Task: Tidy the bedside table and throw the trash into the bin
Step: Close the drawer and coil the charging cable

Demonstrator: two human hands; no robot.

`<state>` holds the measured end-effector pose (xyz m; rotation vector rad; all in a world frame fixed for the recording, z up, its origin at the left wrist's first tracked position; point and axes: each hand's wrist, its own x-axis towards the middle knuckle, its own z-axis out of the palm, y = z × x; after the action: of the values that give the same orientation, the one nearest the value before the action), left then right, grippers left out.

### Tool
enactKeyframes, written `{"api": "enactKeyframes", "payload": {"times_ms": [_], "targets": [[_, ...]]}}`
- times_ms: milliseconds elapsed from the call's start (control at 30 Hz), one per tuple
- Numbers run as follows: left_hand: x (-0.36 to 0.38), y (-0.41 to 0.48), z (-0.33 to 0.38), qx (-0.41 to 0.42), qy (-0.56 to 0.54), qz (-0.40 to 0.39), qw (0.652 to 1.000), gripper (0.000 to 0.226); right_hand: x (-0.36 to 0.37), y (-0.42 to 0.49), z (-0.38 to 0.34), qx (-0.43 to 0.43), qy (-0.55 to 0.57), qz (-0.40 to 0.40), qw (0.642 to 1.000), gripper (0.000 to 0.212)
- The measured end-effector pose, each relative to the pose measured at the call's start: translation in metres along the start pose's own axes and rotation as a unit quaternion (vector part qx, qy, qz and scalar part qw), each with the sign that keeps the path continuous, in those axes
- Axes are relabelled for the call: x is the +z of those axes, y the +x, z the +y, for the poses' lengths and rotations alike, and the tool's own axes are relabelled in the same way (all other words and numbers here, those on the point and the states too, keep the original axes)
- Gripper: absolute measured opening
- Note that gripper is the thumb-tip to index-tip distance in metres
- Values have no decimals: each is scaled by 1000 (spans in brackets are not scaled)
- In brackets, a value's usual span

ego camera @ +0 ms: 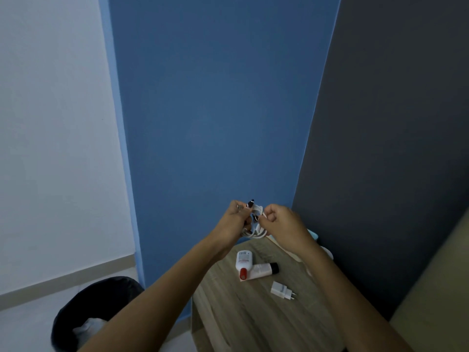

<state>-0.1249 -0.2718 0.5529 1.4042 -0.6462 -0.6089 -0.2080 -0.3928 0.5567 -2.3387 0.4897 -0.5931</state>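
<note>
I see the left hand [234, 219] and right hand [281, 222] gripping a coiled white cable [256, 231] between their fingers [272, 216]. Below the fingers, a bottle [244, 259], tube [261, 270] and charger [280, 290] lie on the table [241, 316].

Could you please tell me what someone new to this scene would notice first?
The left hand and right hand meet mid-frame, gripping a coiled white cable above the wooden bedside table. On it lie a red-capped white bottle, a black-capped tube and a white charger plug; a dark bin stands lower left.
</note>
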Motion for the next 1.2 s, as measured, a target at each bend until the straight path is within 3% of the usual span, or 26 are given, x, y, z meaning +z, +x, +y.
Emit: {"api": "enactKeyframes", "payload": {"times_ms": [133,200,367,500,567,867,1067,1200], "targets": [[4,-3,0,21,38,14,999,11,7,1,-2,-9,-62,32,998,3],[6,-5,0,31,45,7,998,12,13,1,-4,0,-63,49,997,26],[11,-4,2,12,30,-16,999,5,18,0,-6,1,-82,104,991,14],[2,-5,3,-24,-1,-72,997,56,13,1,-4,4,-93,156,983,18],[1,-8,4,-4,34,-100,994,64,10,1,-4,6,-79,167,983,16],[1,-11,2,74,138,-82,984,51,4,-5,-5,-1,-63,154,986,16],[-2,-7,1,132,303,-43,943,50,7,-7,-5,9,-74,136,988,13],[-5,-5,-2,143,323,-24,935,45,8,-8,-5,-5,-79,113,990,16]]}}
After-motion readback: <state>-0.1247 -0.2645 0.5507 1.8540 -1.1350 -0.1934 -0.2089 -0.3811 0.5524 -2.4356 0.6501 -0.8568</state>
